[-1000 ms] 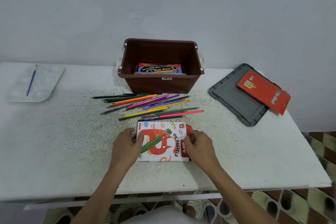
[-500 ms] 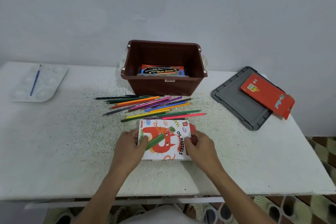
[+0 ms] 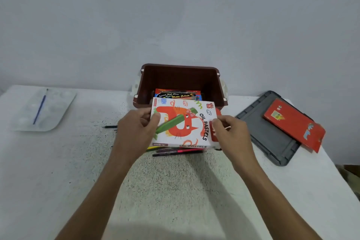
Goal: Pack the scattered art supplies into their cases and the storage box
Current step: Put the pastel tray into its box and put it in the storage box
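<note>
The white oil pastels box (image 3: 183,122) with an orange cat is lifted off the table, held above the coloured pencils (image 3: 175,150), which it mostly hides. My left hand (image 3: 136,130) grips its left edge, thumb on top. My right hand (image 3: 228,132) pinches its right end at the red flap. Just behind stands the brown storage box (image 3: 180,76), open, with a watercolour case (image 3: 177,94) lying inside.
A grey lid (image 3: 263,128) lies at the right with a red pencil case (image 3: 294,126) on it, overhanging toward the table's right edge. A clear paint palette (image 3: 56,109) holding a blue brush (image 3: 40,108) sits at the far left. A wall rises behind the table.
Both hands have lifted the oil pastels box off the table and carried it away from me, over the pencils, toward the brown box.
</note>
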`<state>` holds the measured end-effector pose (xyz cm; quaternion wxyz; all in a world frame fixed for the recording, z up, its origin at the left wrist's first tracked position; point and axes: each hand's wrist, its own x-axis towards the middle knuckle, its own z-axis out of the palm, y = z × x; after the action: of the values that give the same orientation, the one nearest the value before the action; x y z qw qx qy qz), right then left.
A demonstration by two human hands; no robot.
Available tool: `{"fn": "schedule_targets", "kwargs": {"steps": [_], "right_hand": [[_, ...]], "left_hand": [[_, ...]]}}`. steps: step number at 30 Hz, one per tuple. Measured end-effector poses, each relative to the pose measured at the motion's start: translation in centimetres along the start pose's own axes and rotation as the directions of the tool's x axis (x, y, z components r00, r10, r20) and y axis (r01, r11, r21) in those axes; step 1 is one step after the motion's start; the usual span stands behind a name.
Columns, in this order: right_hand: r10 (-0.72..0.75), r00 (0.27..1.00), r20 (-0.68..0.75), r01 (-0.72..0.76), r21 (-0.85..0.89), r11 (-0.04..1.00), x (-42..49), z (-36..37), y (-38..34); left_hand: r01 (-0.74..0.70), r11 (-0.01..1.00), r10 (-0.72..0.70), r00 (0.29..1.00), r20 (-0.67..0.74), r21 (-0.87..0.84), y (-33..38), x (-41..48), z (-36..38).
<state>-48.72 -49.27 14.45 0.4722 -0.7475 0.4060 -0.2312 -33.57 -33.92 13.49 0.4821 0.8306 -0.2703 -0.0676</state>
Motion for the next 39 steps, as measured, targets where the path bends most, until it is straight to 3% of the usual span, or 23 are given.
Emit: {"fn": "schedule_targets", "kwargs": {"steps": [6, 11, 20, 25, 32, 39], "right_hand": [[0.002, 1.000, 0.019, 0.000, -0.088, 0.996, 6.3, 0.8, -2.6], [0.064, 0.996, 0.069, -0.054, -0.142, 0.988, 13.0, 2.4, -2.9], [0.209, 0.961, 0.179, -0.153, -0.282, 0.947, 20.1, 5.3, -0.2], [0.253, 0.939, 0.232, -0.165, -0.342, 0.925, 21.3, 6.7, 0.1], [0.276, 0.907, 0.319, -0.085, -0.502, 0.860, 21.5, 7.6, 1.3], [0.295, 0.888, 0.352, -0.057, -0.552, 0.832, 21.3, 7.8, 1.0]], "left_hand": [[-0.049, 0.998, 0.049, 0.999, 0.003, 0.042, 1.0, 6.3, 0.4], [-0.023, 0.996, 0.015, 0.996, 0.089, 0.092, 0.3, 11.6, 2.3], [0.121, 0.925, -0.251, 0.907, 0.339, 0.360, -3.4, 18.9, 6.4], [0.166, 0.879, -0.340, 0.875, 0.343, 0.448, -4.5, 20.4, 8.3], [0.098, 0.828, -0.343, 0.868, 0.360, 0.553, -5.0, 20.4, 9.1], [0.062, 0.821, -0.313, 0.880, 0.357, 0.568, -5.4, 19.7, 9.2]]}}
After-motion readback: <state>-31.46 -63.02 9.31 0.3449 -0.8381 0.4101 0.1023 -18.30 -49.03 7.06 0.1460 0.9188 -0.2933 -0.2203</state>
